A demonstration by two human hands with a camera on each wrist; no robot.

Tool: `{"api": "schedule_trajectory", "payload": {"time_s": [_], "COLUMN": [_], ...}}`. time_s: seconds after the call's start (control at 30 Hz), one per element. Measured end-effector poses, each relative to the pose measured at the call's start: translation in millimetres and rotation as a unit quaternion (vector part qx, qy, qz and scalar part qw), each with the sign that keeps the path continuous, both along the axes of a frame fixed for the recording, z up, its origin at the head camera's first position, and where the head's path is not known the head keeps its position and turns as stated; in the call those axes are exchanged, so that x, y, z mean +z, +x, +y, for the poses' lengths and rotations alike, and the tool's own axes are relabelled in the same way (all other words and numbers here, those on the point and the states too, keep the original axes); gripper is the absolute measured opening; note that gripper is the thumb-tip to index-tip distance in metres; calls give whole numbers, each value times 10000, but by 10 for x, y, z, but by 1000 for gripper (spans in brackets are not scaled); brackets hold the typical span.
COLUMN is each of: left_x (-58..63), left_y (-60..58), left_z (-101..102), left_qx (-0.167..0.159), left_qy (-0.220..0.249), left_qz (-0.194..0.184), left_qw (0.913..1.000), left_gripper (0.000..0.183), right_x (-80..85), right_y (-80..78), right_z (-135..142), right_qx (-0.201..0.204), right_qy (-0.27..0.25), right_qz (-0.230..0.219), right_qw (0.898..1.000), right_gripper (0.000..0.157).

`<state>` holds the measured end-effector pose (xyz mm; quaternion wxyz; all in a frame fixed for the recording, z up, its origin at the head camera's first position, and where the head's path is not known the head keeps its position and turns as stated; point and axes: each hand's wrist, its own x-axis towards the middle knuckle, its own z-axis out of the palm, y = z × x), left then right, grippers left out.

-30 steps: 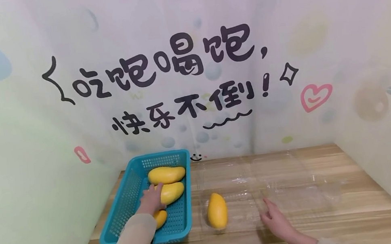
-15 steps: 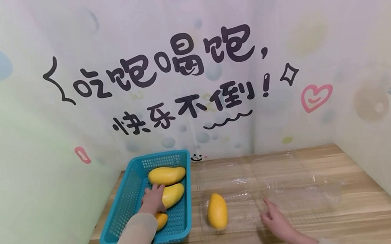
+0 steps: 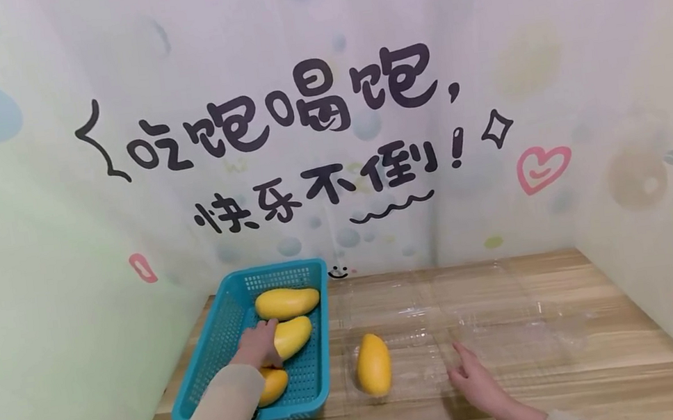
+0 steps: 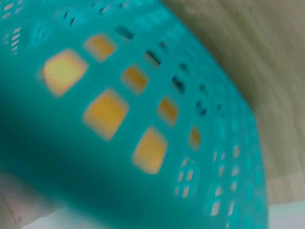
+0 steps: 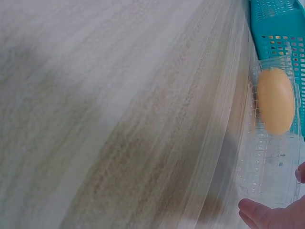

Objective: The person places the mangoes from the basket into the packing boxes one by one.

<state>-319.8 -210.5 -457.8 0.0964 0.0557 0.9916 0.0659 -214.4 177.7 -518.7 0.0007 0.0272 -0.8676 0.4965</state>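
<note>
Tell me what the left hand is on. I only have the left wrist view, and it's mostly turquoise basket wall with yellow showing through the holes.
Observer: The left hand grips the left end of the middle mango in the basket.
Operator: How many mangoes show in there altogether?
Observer: Three: that one, a far mango and a near mango.
Operator: Any mango outside the basket?
Observer: Yes, a single mango lies in the clear plastic container to the basket's right.
</note>
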Motion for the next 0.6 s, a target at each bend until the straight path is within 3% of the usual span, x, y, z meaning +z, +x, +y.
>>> {"api": "schedule_trajectory", "payload": {"time_s": [0.37,0.5,0.6], "left_x": [416,558,674], "left_y": [-157,-247,-271], "left_z": [23,128,313], "left_qx": [81,47,45], "left_qy": [312,592,767], "left_qz": [74,239,469], "left_qw": [9995,9979,9959], "left_gripper": [86,88,87], "right_x": [1,6,6], "right_y": [-11,-11,-10], "right_z": [-1,-4,-6], "right_qx": [-5,-12,-15], "right_qy": [135,205,153], "right_qz": [99,132,78], "right_qw": [9999,9997,9999], "right_gripper": [56,56,56]}}
